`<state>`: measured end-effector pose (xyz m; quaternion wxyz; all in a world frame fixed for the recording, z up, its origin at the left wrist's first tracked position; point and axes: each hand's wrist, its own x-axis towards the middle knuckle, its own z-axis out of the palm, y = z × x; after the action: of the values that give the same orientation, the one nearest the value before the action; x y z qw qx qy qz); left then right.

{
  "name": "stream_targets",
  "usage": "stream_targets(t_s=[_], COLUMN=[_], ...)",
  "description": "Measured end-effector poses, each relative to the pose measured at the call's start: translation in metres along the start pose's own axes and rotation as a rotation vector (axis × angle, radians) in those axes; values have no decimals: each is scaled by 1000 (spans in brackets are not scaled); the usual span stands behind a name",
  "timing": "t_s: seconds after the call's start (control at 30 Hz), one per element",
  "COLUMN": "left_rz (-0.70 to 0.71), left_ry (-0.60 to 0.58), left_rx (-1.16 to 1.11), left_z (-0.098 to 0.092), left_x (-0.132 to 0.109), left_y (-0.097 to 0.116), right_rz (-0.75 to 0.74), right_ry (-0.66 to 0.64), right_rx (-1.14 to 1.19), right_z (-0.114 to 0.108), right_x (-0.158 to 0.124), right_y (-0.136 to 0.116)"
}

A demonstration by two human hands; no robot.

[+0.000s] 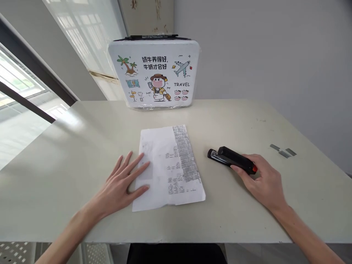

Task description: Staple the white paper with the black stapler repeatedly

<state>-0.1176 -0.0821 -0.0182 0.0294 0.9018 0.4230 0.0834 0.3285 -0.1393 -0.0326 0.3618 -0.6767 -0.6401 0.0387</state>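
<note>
A printed sheet of paper (158,165) lies on the table in front of me, with a dense grey band of print or staples along its right side. My left hand (122,183) rests flat with fingers spread, its fingertips on the sheet's left part. To the right of the paper, my right hand (264,183) grips a black stapler (236,160) by its rear end, which has a red tip. The stapler's front points left, towards the paper, and does not touch it. Whether the paper is one sheet or several cannot be told.
Three strips of staples (284,153) lie on the table (90,146) at the right. A white case (154,79) with cartoon prints stands upright at the back, before the wall. A window (24,80) is at the left; perforated baskets (16,253) sit below the near edge.
</note>
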Motion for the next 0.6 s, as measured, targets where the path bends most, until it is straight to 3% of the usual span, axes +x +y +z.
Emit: stream_targets(t_s=[0.2,0.4,0.5,0.6], left_rz=[39,68,67,90], left_ry=[-26,18,56,58], left_rx=[-106,-242,-271,-320], left_z=[26,59,68,70], left_x=[79,169,191,195], left_y=[64,135,152,152], right_rz=[-127,-372,-365,-335], right_ry=[128,328,331,319], right_rx=[-82,-73,-73,-66], right_z=[4,9,11,12], right_x=[-2,7,8,7], right_y=[-2,4,5,6])
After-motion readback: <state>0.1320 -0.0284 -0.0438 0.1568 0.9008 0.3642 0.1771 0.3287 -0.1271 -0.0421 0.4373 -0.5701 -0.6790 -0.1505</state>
